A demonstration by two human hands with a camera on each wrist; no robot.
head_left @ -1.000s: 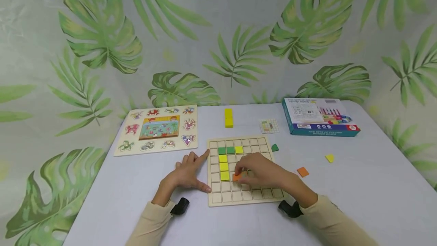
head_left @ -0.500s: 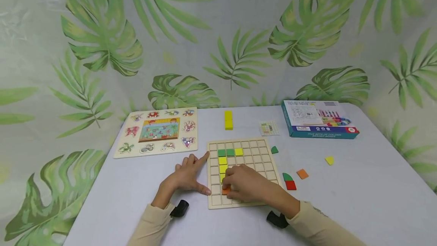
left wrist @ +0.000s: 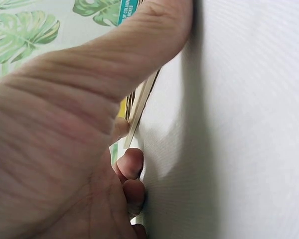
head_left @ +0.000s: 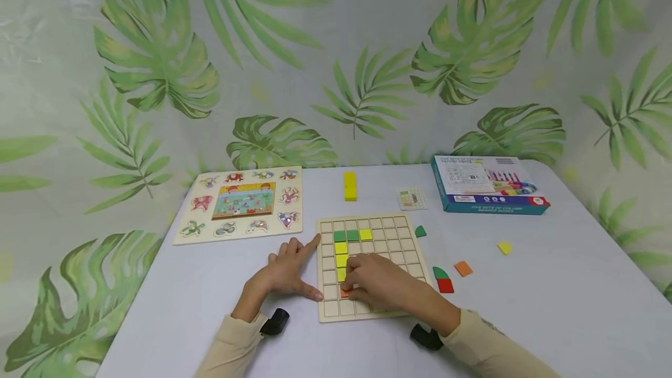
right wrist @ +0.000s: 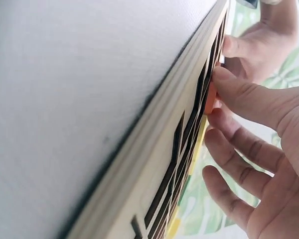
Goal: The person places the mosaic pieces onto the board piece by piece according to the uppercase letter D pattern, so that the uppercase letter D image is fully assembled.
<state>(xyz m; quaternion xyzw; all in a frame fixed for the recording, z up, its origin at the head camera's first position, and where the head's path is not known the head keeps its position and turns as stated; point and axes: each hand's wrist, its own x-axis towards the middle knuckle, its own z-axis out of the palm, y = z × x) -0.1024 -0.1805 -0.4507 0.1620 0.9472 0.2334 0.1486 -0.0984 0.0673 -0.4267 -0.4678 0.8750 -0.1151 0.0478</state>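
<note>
At the far left of the white surface (head_left: 157, 319) we see a wooden animal puzzle (head_left: 242, 203) lying flat, well apart from our hands. Next comes our left hand (head_left: 286, 273), resting palm down on the surface just beside the left edge of the grid board (head_left: 401, 237); its fingers (head_left: 310, 242) are spread and fairly straight, the forefinger tip and the thumb tip both touching the board's rim, and they hold nothing. In the left wrist view those fingers lie against the board's thin edge.

The grid board sits in the middle, with two green tiles (head_left: 347, 235) and a yellow tile (head_left: 366, 234) in its second row and a column of yellow tiles (head_left: 341, 254) running down from them. Just below that column we see the orange tile (head_left: 344, 292), low in the board's left part, under our right hand (head_left: 379, 284). The right wrist view shows the right fingers (right wrist: 239, 94) pressed on the tile's edge, with the thumb on the other side hidden from us, so we read them as pinching it against the board.

Behind the board a yellow block (head_left: 350, 185) stands alone, and a small pattern card (head_left: 412, 198) lies near it. To the right of the board lie a green piece (head_left: 420, 231), a green and red piece (head_left: 443, 280), an orange square (head_left: 464, 268) and a yellow piece (head_left: 504, 247). Farthest right is the teal box (head_left: 488, 184).
</note>
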